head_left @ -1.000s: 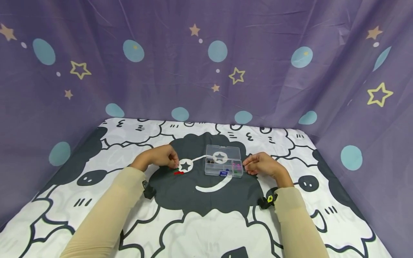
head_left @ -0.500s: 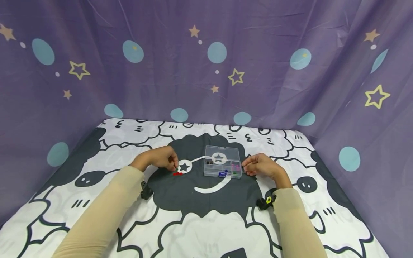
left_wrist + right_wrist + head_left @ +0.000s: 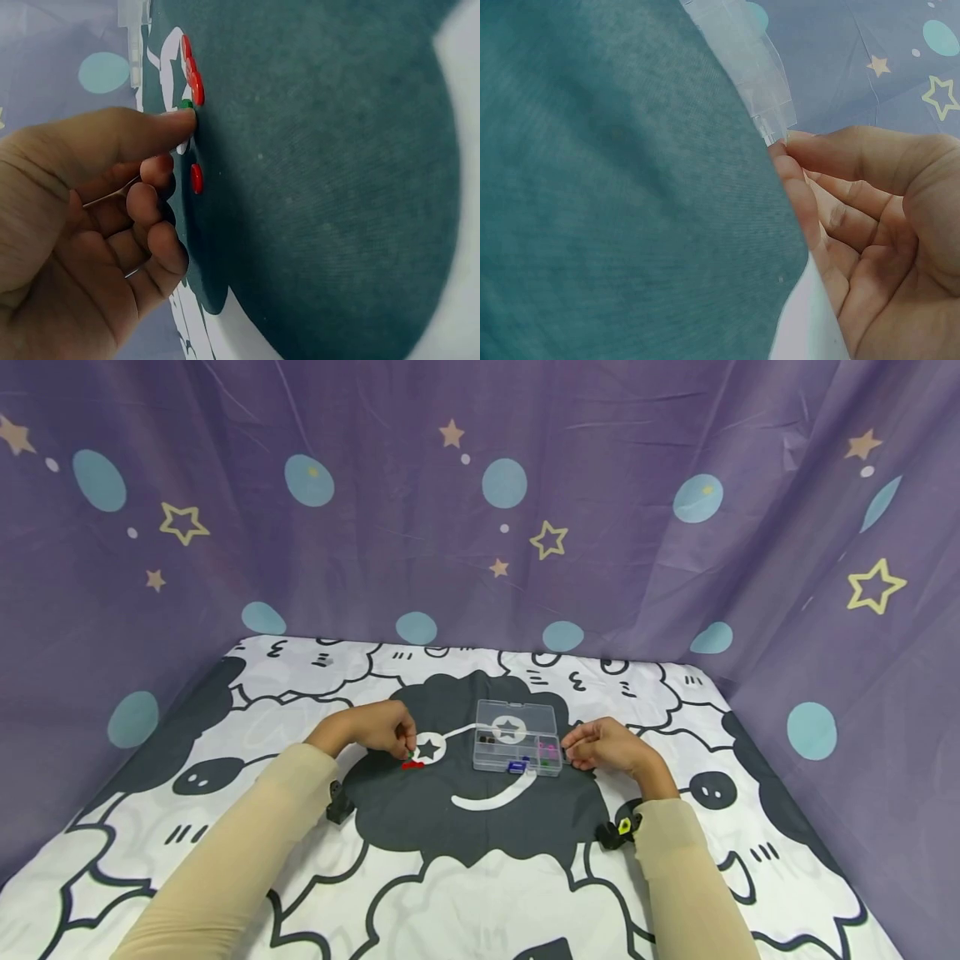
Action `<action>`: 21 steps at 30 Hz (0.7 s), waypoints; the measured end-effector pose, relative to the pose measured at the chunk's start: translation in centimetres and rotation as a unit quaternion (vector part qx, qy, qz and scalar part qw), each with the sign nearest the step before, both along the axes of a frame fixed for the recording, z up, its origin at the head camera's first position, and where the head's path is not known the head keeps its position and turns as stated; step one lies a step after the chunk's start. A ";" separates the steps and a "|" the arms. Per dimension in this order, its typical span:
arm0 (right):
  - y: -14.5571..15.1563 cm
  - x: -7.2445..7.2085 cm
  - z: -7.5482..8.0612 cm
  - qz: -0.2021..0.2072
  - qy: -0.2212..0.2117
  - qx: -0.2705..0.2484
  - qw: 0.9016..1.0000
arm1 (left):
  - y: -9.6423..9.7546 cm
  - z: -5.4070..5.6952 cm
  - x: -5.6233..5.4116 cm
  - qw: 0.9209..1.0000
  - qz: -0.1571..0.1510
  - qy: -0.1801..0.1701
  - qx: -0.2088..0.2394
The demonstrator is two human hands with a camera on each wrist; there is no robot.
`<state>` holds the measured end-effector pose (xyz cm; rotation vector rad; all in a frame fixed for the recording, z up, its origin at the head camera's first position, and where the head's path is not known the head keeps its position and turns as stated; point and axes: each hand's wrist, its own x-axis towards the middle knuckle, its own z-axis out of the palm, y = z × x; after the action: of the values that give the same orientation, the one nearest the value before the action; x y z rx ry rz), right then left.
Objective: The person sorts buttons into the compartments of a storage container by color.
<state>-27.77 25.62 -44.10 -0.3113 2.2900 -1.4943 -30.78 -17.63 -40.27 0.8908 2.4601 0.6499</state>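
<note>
My left hand [image 3: 382, 729] pinches a small green button-like piece [image 3: 187, 103] between thumb and index finger, low over the dark cloth. Its other fingers curl loosely below. Several red button-like discs [image 3: 196, 88] lie in a row just past the fingertips, and a single red disc [image 3: 196, 178] sits nearer the curled fingers. A clear plastic compartment box [image 3: 495, 760] stands to the right with its lid [image 3: 536, 717] raised at the back. At the box's right edge, my right hand [image 3: 609, 743] holds the corner with thumb and index fingertips close together.
Inside the box, pink pieces [image 3: 548, 746] fill a right-hand compartment and dark pieces [image 3: 486, 738] one at the left. A blue piece [image 3: 517, 767] shows at its front. The cloth [image 3: 480, 902] has sheep drawings; a purple curtain [image 3: 420, 527] hangs behind.
The head view has shifted slightly. My left fingertips have dipped a little toward the red discs, and the green piece shows more clearly at them. My right hand keeps its place at the box.
</note>
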 end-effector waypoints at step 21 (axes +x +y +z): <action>-0.2 0.1 0.1 0.002 -0.003 -0.001 1.000 | -0.4 0.4 0.3 1.000 0.000 -0.002 -0.025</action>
<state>-27.69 25.45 -43.97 -0.3116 2.2811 -1.4928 -30.51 -18.00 -39.91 0.8683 2.4616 0.5861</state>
